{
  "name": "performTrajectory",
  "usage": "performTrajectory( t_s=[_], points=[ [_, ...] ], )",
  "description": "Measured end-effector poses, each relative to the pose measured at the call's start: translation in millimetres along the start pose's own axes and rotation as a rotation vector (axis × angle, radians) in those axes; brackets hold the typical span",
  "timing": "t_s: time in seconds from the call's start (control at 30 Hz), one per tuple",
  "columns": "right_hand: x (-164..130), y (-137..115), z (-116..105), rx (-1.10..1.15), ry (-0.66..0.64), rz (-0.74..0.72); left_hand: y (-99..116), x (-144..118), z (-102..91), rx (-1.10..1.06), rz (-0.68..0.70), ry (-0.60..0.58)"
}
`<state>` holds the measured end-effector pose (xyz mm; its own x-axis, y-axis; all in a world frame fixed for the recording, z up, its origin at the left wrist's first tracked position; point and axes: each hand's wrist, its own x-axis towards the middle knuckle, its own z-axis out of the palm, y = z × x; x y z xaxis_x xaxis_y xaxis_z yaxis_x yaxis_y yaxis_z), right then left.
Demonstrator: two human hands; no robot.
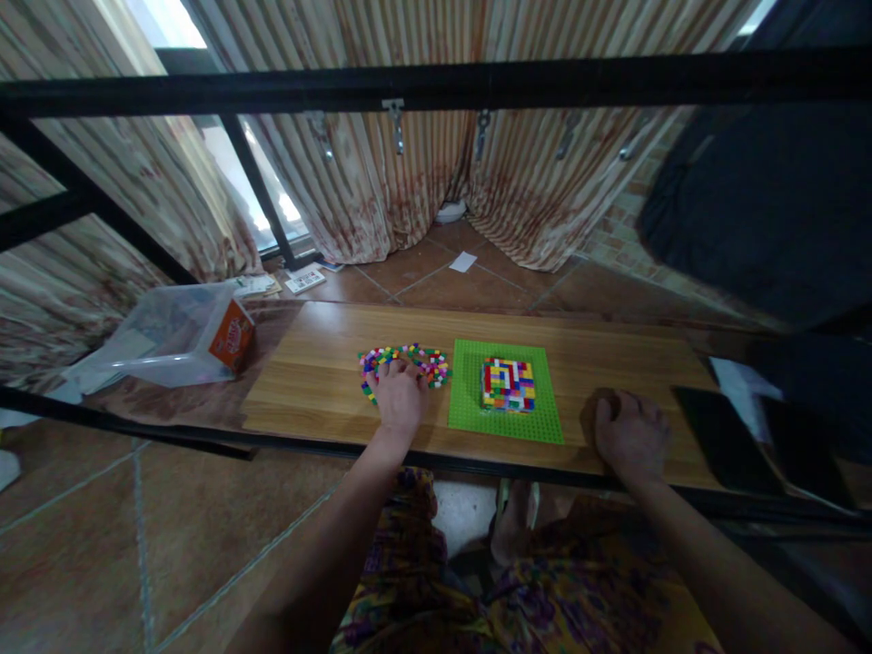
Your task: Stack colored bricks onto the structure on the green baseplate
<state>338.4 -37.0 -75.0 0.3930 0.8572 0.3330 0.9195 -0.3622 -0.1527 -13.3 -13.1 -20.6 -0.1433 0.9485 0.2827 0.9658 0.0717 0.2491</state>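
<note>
My left hand (401, 395) reaches over a loose pile of small multicoloured building bricks (434, 366) on the wooden table. Its fingers are bent down and apart among the bricks; the fingertips are partly hidden, and no brick shows in its grasp. Right of the pile lies a green baseplate (469, 400). On it stands a square block of stacked building bricks (508, 385) in red, white, yellow, blue and other colours. My right hand (632, 436) rests on the table to the right of the baseplate, loosely closed, with nothing visible in it.
The wooden tabletop (306, 363) has a dark front edge close to my legs. A clear plastic box (170, 336) with an orange label stands at the left. Dark flat panels (728, 440) lie at the right end. A black metal bar (436, 88) with hanging clips crosses beyond the table.
</note>
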Motion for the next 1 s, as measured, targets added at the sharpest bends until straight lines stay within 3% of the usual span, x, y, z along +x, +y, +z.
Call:
performTrajectory(
  t_s=[0.27, 0.43, 0.57, 1.0],
  points=[
    [-0.8, -3.1, -3.0, -0.008, -0.01, 0.022, 9.3, -1.1, -7.8, -0.093, 0.03, -0.017],
    [-0.8, -3.0, -2.5, 0.007, 0.002, 0.012, 36.0, -25.4, -9.9, -0.372, 0.113, -0.057],
    [-0.1, -1.6, -0.7, 0.009, 0.004, 0.008, 56.0, -39.0, -7.8, -0.466, 0.189, -0.084],
    [0.0, -1.6, 0.2, 0.037, 0.011, 0.014, 72.1, -23.6, 3.4, -0.407, 0.305, -0.099]
  ],
)
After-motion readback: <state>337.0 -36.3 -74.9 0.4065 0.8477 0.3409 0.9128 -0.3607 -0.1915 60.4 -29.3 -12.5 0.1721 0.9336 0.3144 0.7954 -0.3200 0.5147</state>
